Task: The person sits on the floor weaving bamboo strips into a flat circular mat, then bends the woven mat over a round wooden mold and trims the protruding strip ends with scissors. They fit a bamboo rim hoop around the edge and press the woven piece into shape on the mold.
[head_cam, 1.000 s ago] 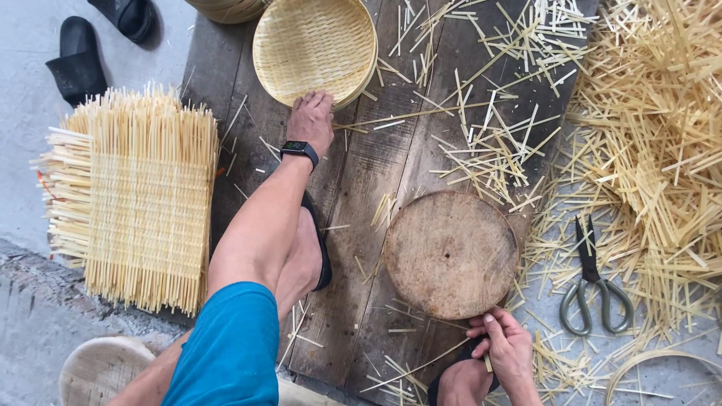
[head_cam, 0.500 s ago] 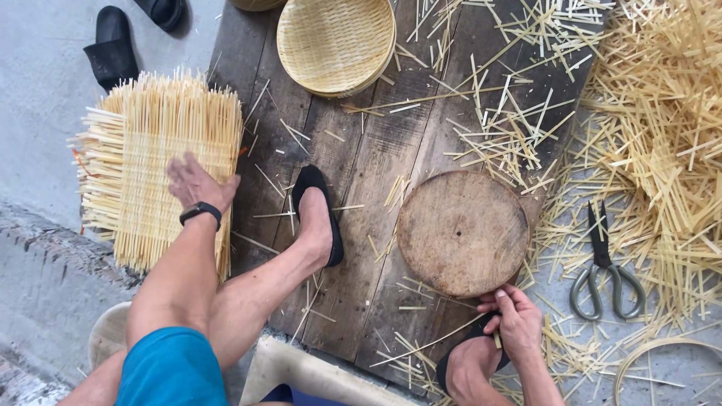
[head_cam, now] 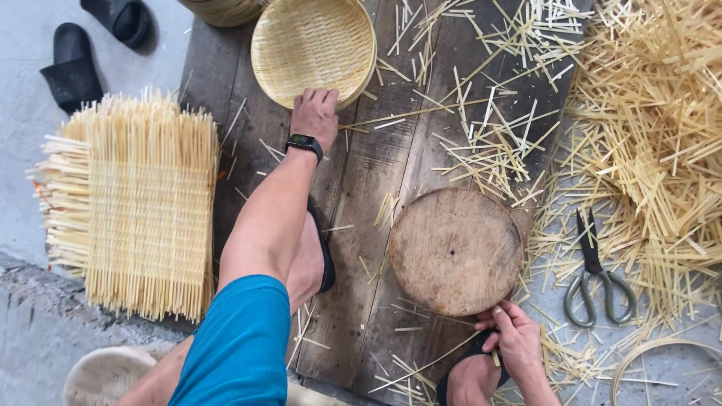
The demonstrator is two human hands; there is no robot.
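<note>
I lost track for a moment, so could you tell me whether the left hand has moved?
Yes. The left hand left the mat and now touches the basket.

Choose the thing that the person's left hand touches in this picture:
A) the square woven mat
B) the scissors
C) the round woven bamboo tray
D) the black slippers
C: the left hand rests with its fingers on the near rim of the round woven bamboo tray, while the right hand is at the edge of the round wooden block.

Bystander items, head view, as I see them.
Woven bamboo mat stack (head_cam: 135, 207) at left; black slippers (head_cam: 94, 45) on concrete above it; scissors (head_cam: 598, 274) right, among loose bamboo strips (head_cam: 654, 128); dark wooden planks (head_cam: 361, 195).
</note>
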